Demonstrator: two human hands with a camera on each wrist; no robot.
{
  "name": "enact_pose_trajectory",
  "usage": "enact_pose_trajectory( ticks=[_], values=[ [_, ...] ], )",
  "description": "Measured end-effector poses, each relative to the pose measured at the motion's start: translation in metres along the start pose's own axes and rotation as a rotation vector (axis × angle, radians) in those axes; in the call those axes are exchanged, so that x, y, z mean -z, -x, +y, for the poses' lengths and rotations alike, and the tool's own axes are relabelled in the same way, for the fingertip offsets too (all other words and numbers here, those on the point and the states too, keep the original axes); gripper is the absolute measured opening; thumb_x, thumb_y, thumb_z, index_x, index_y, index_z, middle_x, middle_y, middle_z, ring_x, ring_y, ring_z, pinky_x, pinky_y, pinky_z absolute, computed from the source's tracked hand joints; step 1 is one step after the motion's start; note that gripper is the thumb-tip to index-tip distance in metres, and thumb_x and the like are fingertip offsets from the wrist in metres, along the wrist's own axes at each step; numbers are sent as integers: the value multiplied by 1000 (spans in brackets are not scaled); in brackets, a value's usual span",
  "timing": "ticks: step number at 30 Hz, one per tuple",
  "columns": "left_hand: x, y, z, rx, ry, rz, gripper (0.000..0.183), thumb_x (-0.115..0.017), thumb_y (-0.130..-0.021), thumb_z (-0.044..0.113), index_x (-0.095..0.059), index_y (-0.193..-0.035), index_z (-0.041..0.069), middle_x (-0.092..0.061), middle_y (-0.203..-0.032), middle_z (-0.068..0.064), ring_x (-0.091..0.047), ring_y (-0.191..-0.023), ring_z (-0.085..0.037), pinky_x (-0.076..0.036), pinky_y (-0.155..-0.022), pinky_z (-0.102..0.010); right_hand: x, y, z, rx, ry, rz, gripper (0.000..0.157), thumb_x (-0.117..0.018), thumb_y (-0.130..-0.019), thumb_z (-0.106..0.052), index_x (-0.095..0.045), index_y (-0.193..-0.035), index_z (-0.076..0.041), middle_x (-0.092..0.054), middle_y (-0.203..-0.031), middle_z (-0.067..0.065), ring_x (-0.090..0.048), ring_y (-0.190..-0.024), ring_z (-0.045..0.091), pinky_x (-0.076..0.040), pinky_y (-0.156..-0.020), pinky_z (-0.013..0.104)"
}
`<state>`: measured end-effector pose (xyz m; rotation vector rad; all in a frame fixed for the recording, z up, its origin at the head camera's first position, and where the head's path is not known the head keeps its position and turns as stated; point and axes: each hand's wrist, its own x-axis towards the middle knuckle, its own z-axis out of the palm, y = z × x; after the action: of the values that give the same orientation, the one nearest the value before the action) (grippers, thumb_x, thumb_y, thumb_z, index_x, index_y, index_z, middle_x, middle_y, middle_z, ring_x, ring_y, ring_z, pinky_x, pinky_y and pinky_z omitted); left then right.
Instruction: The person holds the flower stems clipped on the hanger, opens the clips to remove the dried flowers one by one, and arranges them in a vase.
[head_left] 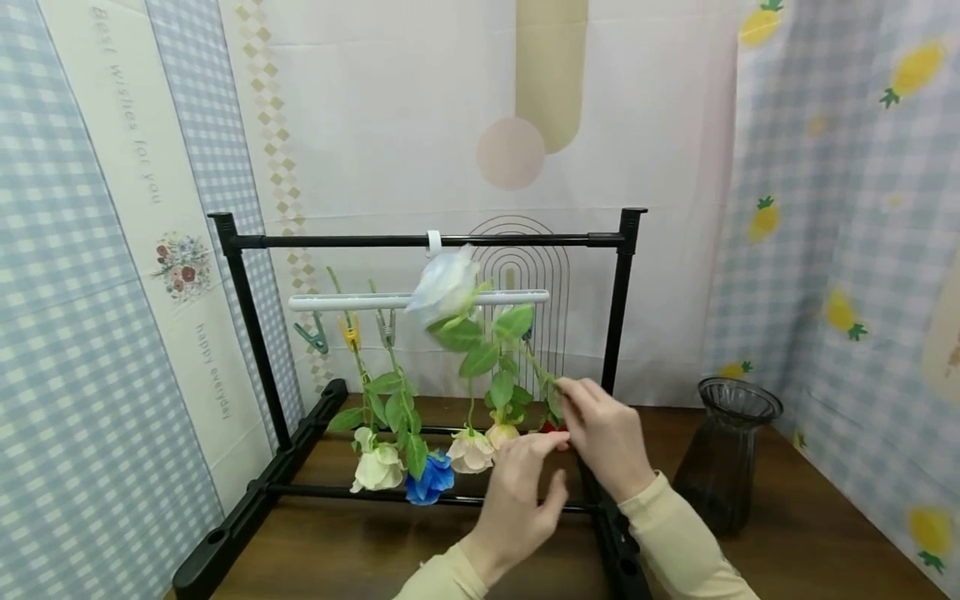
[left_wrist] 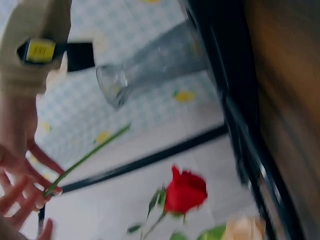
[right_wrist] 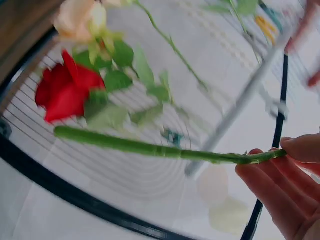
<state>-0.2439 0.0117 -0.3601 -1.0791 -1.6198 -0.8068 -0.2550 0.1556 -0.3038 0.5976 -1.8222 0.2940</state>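
Observation:
My right hand pinches the green stem of a white rose between thumb and fingertips. The bloom tilts up to the left in front of the white hanger bar, and the stem's cut end points away from the hand in the right wrist view. Just left and below, my left hand holds nothing, its fingers loosely bent toward the right hand. Behind the hands a red rose hangs head down, partly hidden in the head view. Peach, pale pink, blue and cream roses hang alongside.
The bar hangs by a white hook from a black rack on a brown table. A yellow clip, a grey clip and a free green clip hang from the bar. At right stands a dark glass vase.

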Motion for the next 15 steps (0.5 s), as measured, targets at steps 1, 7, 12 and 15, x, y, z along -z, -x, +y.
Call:
enact_pose_trajectory(
  ticks=[1,7,12,15],
  values=[
    [-4,1,3,69,57,-81,50,-65,-81,4,-51,-129,6,-63,-110,-3,-61,-101,-16,-47,-89,-30,4,-2,4,-30,-4,3,23,-75,-76,6,-71,-98,0,-69,-80,9,-63,-58,15,-50,-48,25],
    [-28,-5,17,571,424,-484,61,-62,-94,32,-29,-145,28,-56,-130,1,-55,-121,-13,-47,-98,-34,30,-14,32,-158,-2,24,24,-74,-78,7,-71,-101,3,-72,-84,15,-69,-67,24,-53,-52,35],
    [-45,-5,17,753,563,-616,77,-62,-91,46,-15,-151,37,-47,-144,6,-45,-135,-14,-43,-105,-40,49,-22,53,-192,44,82,21,-74,-80,5,-71,-100,4,-72,-83,16,-69,-68,27,-51,-52,37],
    [-54,-3,15,795,615,-688,90,-69,-87,44,-5,-151,44,-39,-152,7,-38,-142,-16,-42,-106,-42,58,-28,62,-208,79,118,20,-72,-82,3,-70,-102,4,-71,-84,19,-69,-70,30,-51,-54,41]
  ],
)
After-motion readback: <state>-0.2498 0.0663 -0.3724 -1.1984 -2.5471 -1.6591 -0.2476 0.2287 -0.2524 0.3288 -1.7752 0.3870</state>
